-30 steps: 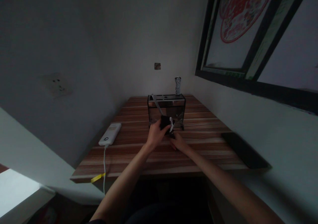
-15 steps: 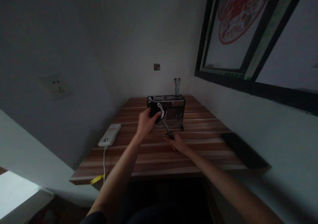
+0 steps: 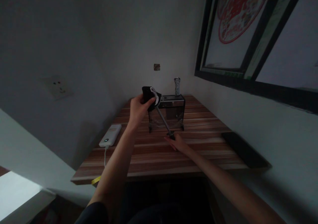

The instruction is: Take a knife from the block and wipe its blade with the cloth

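Observation:
My left hand (image 3: 139,110) is closed round a black piece with a white edge (image 3: 148,98), raised in front of the box's left end. From its underside a thin metal rod (image 3: 163,118) slants down and to the right. My right hand (image 3: 179,143) holds the rod's dark lower end (image 3: 171,135) low over the tabletop. Just behind both hands stands a see-through box with a black frame (image 3: 171,113). What kind of tool the rod and black piece make up is too dark to tell.
A silver patterned cylinder (image 3: 177,86) stands at the box's back right. On the wood-grain table (image 3: 149,157), a white power bank (image 3: 111,135) with a cable lies left and a dark flat slab (image 3: 244,149) right. Walls close in on both sides; a framed picture (image 3: 238,22) hangs right.
My left hand has moved up and to the left with the black piece, and a longer stretch of rod shows between my hands. My right hand has stayed nearly in place.

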{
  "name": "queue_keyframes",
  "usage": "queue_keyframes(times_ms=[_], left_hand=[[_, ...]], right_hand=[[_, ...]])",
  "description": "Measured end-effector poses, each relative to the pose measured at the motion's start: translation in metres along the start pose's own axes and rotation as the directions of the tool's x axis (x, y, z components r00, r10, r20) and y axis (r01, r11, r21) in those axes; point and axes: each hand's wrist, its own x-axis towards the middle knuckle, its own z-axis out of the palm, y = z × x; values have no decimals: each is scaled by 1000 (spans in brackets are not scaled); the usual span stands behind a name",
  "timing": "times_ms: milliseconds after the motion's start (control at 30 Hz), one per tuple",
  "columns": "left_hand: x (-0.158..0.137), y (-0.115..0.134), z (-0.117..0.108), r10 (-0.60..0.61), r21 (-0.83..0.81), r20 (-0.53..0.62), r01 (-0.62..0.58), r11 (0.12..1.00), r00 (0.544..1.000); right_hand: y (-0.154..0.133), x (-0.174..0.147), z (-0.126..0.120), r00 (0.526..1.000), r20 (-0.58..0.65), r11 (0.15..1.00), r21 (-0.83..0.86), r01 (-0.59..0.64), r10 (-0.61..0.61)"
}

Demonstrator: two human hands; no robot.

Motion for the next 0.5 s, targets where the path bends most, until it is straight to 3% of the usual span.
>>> queue_keyframes(times_ms=[267,500], left_hand=[[-9,4,5,-8,6,-5,8,1000,1000],[-33,-4,19,-90,37,67,88,995,994]], right_hand=[[1,0,2,999,-31,999,30,-31,32],[-5,-2,1,1000,-25,999,45,-14,15]])
